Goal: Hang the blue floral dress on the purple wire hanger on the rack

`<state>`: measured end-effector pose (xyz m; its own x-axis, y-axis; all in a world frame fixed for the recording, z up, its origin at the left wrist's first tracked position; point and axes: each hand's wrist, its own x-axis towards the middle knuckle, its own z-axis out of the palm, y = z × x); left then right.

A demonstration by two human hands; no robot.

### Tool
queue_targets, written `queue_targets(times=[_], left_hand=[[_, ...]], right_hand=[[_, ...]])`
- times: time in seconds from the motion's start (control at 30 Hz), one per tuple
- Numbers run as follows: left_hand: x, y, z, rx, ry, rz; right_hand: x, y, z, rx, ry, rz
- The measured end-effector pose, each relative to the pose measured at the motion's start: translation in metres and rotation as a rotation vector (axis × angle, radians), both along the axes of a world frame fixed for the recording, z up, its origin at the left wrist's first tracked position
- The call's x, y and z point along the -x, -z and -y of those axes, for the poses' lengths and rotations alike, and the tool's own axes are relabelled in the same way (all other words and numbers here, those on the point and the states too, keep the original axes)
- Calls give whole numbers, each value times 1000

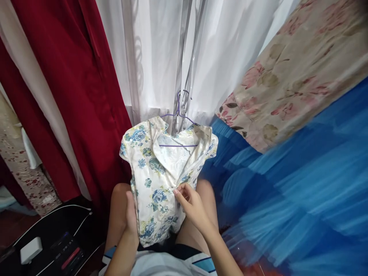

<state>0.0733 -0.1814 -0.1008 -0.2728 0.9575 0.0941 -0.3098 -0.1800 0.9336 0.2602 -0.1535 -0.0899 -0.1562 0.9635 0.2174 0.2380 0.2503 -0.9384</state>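
Observation:
A short-sleeved white blouse [156, 176] with blue and green flowers and a V-shaped collar hangs on a thin purple wire hanger [178, 114]. It lies front side up, tilted above my bare knees. My right hand [191, 203] pinches the front edge of the blouse at the bottom of the neckline, thumb and index finger together. At the blouse's left side edge is my left hand [131, 218], its thumb pointing up; the other fingers are hidden behind the fabric.
White cloth [161, 57] with grey ribbons hangs ahead. Dark red fabric [86, 99] hangs at the left. To the right hang a beige floral cloth [267, 88] and blue tulle [287, 184]. A black surface at lower left bears a white box [31, 250], a dark device [67, 253] and cables.

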Motion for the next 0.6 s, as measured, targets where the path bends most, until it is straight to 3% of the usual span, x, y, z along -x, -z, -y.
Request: queue_targets(times=[0.1, 0.17, 0.37, 0.5, 0.6], left_hand=[[-5, 3, 10, 125, 189, 162], [-10, 3, 12, 184, 225, 214], [-25, 6, 12, 190, 186, 305], [-23, 12, 10, 185, 196, 240], [-9, 25, 2, 132, 36, 63]], right_hand=[[9, -1, 1, -73, -26, 65], [12, 0, 2, -63, -37, 25], [9, 5, 8, 59, -27, -157], [4, 9, 7, 140, -63, -292], [2, 13, 6, 199, -35, -376]])
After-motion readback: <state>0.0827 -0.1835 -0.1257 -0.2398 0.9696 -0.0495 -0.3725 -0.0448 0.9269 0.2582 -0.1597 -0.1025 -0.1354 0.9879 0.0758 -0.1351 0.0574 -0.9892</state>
